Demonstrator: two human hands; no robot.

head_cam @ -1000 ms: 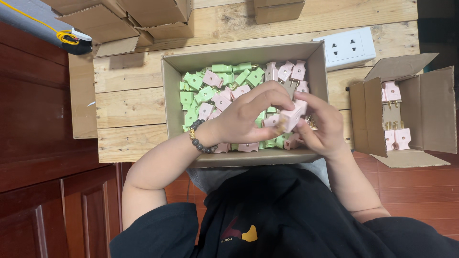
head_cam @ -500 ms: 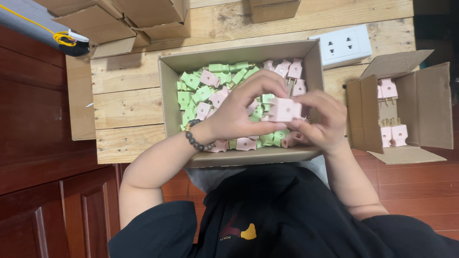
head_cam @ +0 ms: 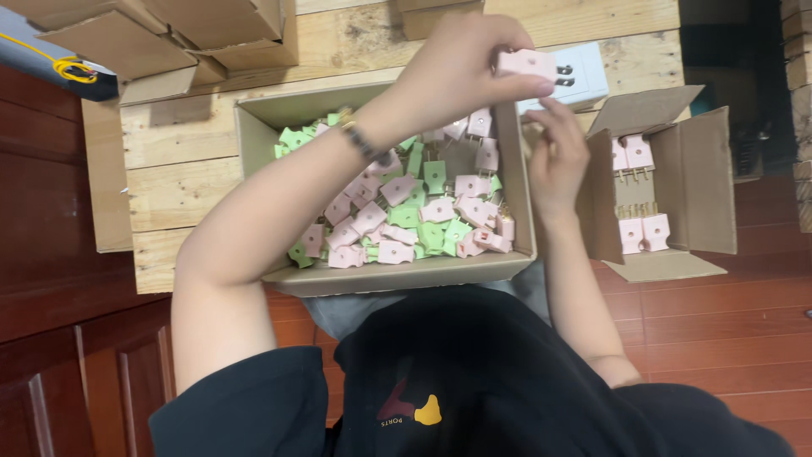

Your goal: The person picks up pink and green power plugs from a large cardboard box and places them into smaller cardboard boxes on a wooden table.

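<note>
Plugs fill the big box (head_cam: 254, 135) — a loose heap of pink and green ones (head_cam: 406, 211), so most of the sorting looks undone. Right of that box stands a small carton (head_cam: 702, 186) on its side, with only four pink plugs (head_cam: 636, 193) lined up inside and much room left. Above the big box's far right corner the left hand (head_cam: 461, 63) pinches one pink plug (head_cam: 526, 63) by its body. The right hand (head_cam: 554, 156), fingers loosely spread and holding nothing that I can see, hovers just below it, between box and carton.
</note>
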